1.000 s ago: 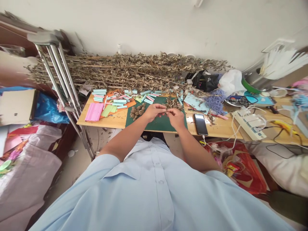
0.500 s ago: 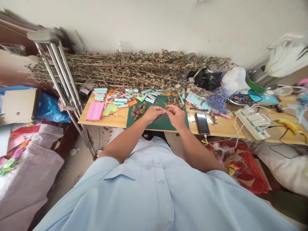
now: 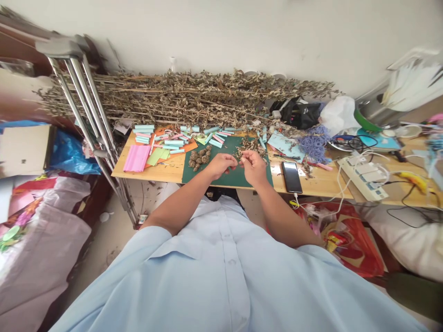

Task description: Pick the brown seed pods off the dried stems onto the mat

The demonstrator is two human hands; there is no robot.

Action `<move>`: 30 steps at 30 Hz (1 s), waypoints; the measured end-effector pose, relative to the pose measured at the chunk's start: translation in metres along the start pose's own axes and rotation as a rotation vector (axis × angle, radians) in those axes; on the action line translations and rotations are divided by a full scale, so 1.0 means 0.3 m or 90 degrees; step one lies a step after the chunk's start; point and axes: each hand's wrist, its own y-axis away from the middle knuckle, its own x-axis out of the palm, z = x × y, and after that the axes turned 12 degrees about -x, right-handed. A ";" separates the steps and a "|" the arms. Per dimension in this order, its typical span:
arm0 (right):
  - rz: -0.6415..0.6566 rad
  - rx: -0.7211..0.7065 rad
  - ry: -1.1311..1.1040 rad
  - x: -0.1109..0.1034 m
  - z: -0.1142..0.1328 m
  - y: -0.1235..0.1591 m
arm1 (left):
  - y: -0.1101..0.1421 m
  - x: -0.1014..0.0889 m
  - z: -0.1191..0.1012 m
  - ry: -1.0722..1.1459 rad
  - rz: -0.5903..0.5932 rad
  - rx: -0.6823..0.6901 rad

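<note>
Both my hands are raised over a dark green cutting mat at the table's front edge. My left hand is closed in a pinch, and whatever lies in its fingertips is too small to name. A short gap separates it from my right hand, whose thumb and fingers are also pinched; I cannot make out what they hold. Left of my left hand sits a heap of brown, rolled dried-leaf balls. Loose dried leaves are piled just behind my right hand.
Long dried plant stalks lie along the wall. Blue and pink paper rolls and pink paper sheets are at the left. To the right are a phone, purple yarn and a power strip. Metal crutches lean at the left.
My hands, whose fingertips met half a second ago, are now slightly apart. The heap of balls and the loose leaves look the same.
</note>
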 end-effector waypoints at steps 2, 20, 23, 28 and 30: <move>0.007 0.013 0.001 -0.008 0.014 -0.010 | -0.002 -0.006 0.005 -0.004 -0.006 0.002; 0.155 0.116 0.077 -0.149 0.010 0.096 | 0.032 -0.015 0.003 0.055 0.085 0.009; 0.029 -0.003 0.077 -0.098 0.033 0.074 | 0.044 -0.002 -0.001 0.112 0.129 -0.006; 0.041 -0.064 0.074 -0.049 0.060 0.054 | 0.063 0.008 -0.003 0.173 0.217 -0.045; 0.046 -0.052 0.060 -0.037 0.062 0.056 | 0.068 0.013 0.002 0.191 0.227 -0.054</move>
